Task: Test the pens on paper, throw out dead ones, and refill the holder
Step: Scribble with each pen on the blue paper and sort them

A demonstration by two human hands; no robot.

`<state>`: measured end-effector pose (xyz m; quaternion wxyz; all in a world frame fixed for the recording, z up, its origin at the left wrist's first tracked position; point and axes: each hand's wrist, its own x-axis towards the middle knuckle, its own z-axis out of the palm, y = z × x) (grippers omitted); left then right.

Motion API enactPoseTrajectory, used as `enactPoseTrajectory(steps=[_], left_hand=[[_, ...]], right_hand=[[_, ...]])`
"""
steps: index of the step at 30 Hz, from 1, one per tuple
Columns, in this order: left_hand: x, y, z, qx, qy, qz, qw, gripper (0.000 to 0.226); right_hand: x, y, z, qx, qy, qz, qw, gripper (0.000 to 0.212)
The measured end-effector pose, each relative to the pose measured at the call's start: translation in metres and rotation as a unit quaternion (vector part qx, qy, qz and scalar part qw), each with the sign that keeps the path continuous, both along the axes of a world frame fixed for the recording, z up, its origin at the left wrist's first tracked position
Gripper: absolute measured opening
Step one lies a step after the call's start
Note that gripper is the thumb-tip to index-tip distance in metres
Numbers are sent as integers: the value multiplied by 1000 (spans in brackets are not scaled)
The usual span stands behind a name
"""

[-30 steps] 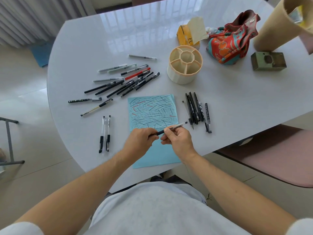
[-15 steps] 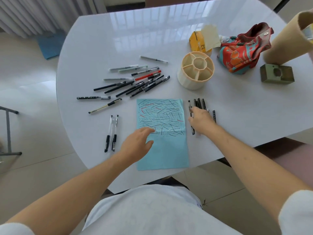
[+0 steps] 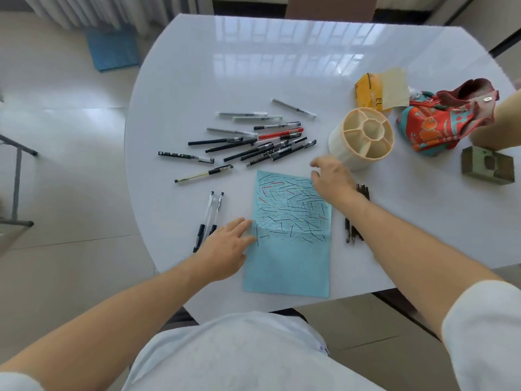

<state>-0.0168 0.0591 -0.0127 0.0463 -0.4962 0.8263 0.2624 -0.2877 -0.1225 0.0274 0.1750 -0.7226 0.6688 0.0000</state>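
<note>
Left hand [image 3: 225,249] lay flat on the tabletop [image 3: 282,66], fingers straight and relaxed, fingertips pressing the left edge of the blue paper [image 3: 287,235]. It held nothing.

Right hand [image 3: 331,179] hovered over the paper's upper right corner, fingers loosely spread and slightly bent, pinching nothing. It sat just in front of the holder [image 3: 361,139] and near the right end of the pen pile [image 3: 253,142]. Couldn't tell if it touched paper or tabletop.

Paper was covered in black test strokes plus a few red ones on its upper half; the lower half was bare and the bottom edge reached the tabletop's near rim.

Holder: cream, round, divided into compartments, upright, no pens inside.

Pens:
- main pile left of the holder, mostly black, one red pen [image 3: 280,134], several grey/clear ones at the far side
- one yellow-barrelled pen [image 3: 203,174] lying apart, nearer than the pile
- one patterned black pen [image 3: 184,157] at the pile's left
- two clear pens [image 3: 210,218] side by side just left of the left hand
- a dark pen bundle [image 3: 355,215] right of the paper, mostly hidden under the right forearm

Further right: yellow packet [image 3: 369,91] with a cream note over it, patterned red-and-teal pouch [image 3: 442,122], green metal box [image 3: 487,165].
</note>
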Motion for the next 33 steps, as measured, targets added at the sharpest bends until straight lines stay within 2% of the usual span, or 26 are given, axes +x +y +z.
enactPoseTrajectory(steps=[3, 5, 9, 14, 16, 18, 19, 21, 23, 25, 28, 31, 33], left_hand=[[3, 4, -4, 6, -13, -6, 1000, 58], [6, 5, -6, 9, -17, -12, 1000, 62], [8, 7, -6, 8, -13, -13, 1000, 65], [9, 5, -1, 16, -8, -8, 1000, 63], [8, 3, 3, 21, -6, -6, 1000, 61], [6, 3, 9, 23, 10, 3, 1000, 56], [4, 2, 13, 18, 25, 16, 999, 54], [-2, 1, 22, -20, 57, 52, 997, 48], [-16, 0, 29, -50, 101, 91, 990, 46], [-34, -1, 37, -6, 162, 132, 978, 44], [-60, -3, 44, 80, 167, 115, 976, 30], [-71, -3, 45, 113, 148, 71, 980, 19], [-76, -1, 45, 103, 145, 63, 982, 15]], right_hand=[[37, -38, 1, -19, 19, 29, 999, 33], [51, -53, -2, -6, 73, 61, 995, 39], [54, -55, -12, -11, 163, 141, 976, 36], [34, -35, -13, -9, 130, 183, 974, 37], [22, -21, -8, -23, 56, 145, 988, 33], [11, 6, 0, -47, -81, 46, 995, 20], [6, 23, 5, -50, -156, -20, 986, 14], [2, 62, 13, -21, -284, -139, 948, 10], [1, 105, 15, 45, -405, -205, 890, 13], [3, 147, 14, 113, -503, -238, 823, 16], [6, 192, 13, 157, -562, -267, 767, 17], [2, 214, 9, 153, -571, -299, 749, 19], [-1, 221, 9, 145, -576, -304, 745, 18]])
